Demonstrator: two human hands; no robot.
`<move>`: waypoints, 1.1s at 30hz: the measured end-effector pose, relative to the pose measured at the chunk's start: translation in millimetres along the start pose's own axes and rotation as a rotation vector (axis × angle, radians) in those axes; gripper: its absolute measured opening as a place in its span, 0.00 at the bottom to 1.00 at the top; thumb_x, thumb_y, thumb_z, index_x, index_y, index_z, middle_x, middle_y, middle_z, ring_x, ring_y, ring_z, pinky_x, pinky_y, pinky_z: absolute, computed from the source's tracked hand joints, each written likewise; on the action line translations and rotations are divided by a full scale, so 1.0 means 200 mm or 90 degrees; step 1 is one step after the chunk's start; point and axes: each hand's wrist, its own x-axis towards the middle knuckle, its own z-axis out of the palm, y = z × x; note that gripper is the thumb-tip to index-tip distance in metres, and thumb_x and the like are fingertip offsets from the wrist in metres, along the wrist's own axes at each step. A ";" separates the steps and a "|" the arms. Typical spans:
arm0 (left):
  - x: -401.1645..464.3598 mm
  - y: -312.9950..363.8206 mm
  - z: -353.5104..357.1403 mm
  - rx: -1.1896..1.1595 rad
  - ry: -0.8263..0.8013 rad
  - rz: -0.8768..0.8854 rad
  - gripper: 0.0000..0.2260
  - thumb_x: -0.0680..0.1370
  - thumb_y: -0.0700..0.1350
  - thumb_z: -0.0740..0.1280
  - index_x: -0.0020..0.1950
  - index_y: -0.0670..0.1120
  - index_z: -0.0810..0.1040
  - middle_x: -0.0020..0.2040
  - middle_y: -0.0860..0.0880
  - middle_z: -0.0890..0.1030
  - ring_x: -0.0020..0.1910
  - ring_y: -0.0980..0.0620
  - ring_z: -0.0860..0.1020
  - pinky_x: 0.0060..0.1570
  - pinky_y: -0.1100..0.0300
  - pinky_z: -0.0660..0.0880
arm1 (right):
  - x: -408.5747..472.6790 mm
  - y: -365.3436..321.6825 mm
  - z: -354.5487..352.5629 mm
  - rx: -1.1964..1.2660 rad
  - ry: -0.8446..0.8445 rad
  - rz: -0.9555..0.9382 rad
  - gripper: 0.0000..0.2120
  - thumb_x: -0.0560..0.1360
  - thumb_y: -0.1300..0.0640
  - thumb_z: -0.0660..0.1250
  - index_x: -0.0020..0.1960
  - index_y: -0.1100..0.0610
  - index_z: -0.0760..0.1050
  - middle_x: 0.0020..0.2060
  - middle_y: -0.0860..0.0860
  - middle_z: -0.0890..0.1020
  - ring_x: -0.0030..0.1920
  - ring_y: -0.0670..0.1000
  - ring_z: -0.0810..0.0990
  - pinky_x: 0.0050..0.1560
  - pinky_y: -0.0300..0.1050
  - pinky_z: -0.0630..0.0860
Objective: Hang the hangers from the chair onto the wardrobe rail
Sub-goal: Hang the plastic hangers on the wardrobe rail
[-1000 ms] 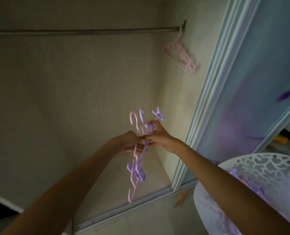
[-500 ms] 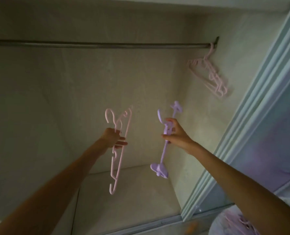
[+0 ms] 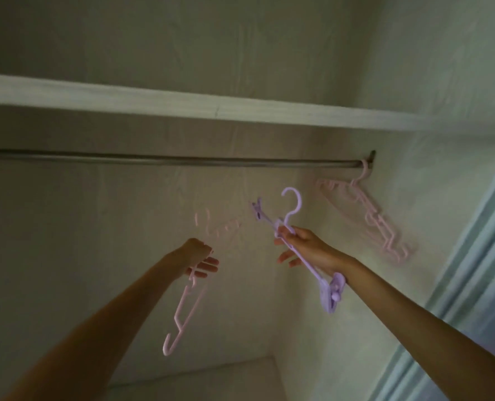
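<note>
The rail [image 3: 168,160] runs dark and level across the wardrobe, just under a pale shelf [image 3: 182,107], and everything else sits below it. At the rail's right end, by the side wall, a bunch of pink hangers [image 3: 367,218] already hangs from it by the hook, slanting down toward the wall. Below the rail and a little left of that bunch, the right hand [image 3: 305,246] is raised with its fingers curled round the neck of a purple hanger [image 3: 294,241]; the hanger's hook points up toward the rail but stays clear of it, and its bar slants down along the wrist to a clip at the low end. Further left under the rail, the left hand [image 3: 198,256] grips a pink hanger [image 3: 187,302], fingers closed around its middle. This hanger's top part is blurred; its lower arm hangs down well beneath the rail. Both forearms reach up from the bottom edge. A pale blue door frame [image 3: 472,270] stands right of the rail's end.
</note>
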 end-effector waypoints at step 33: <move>0.17 0.41 0.07 0.124 -0.060 0.084 0.08 0.82 0.40 0.55 0.57 0.42 0.72 0.41 0.46 0.79 0.37 0.51 0.78 0.38 0.61 0.73 | 0.39 -0.36 -0.34 -0.849 0.447 -0.351 0.27 0.73 0.50 0.68 0.68 0.60 0.67 0.61 0.57 0.74 0.61 0.57 0.73 0.61 0.51 0.68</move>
